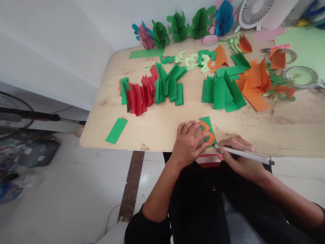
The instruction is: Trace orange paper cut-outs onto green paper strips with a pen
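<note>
My right hand (238, 152) grips a white pen (246, 155), its tip at the lower right edge of a green paper piece (206, 120) near the table's front edge. On that green paper lies an orange curved paper cutout (209, 138). My left hand (189, 140) rests palm down beside them, fingers spread, with fingertips pressing on the cutout and the paper. It covers the left part of both.
Folded green papers (225, 89) and orange papers (256, 81) stand beyond my hands. Folded red papers (139, 95) and a loose green strip (116, 130) lie left. Paper figures (179, 27) and a small white fan (256, 13) line the back. Scissors (302, 76) lie at right.
</note>
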### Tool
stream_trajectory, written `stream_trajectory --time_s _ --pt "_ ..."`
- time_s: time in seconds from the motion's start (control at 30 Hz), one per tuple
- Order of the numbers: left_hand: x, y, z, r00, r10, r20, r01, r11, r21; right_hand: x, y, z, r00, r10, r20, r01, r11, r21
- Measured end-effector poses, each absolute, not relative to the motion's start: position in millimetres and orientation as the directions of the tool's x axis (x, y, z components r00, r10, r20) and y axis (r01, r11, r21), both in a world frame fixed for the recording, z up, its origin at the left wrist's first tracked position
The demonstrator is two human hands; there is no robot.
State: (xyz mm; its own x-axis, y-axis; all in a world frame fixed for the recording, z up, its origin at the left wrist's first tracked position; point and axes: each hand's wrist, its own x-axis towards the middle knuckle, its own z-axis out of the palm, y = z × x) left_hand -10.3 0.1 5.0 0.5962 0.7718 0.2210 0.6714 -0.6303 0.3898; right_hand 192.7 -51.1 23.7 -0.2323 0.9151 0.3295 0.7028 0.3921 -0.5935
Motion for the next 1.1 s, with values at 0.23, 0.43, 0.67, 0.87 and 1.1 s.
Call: stream_trajectory --time_s 0.23,0.43,0.67,0.87,1.1 --pt "-6.1 -0.1 6.5 0.572 0.787 0.231 0.678 -0.612 0.407 191.7 -51.5 23.7 -0.227 0.908 0.353 0.702 0.403 -0.587" --pt "-1.5 -2.8 5.5 0.545 0.807 0.225 0.703 -0.587 0.401 191.0 -50.8 24.3 -0.229 0.911 0.343 0.7 0.399 -0.592" --pt "-1.2 -3.7 4.0 0.545 0.804 0.238 0.697 -0.592 0.404 191.9 -51.4 23.5 -0.215 0.915 0.342 0.707 0.387 -0.592" --pt "-0.9 -3.3 4.1 0.542 0.807 0.234 0.701 -0.588 0.404 192.4 -50.8 22.7 -0.2 0.916 0.347 0.708 0.38 -0.595" --pt "-1.2 -3.4 4.4 0.545 0.804 0.239 0.7 -0.593 0.397 193.3 -50.3 22.8 -0.185 0.922 0.339 0.723 0.361 -0.589"
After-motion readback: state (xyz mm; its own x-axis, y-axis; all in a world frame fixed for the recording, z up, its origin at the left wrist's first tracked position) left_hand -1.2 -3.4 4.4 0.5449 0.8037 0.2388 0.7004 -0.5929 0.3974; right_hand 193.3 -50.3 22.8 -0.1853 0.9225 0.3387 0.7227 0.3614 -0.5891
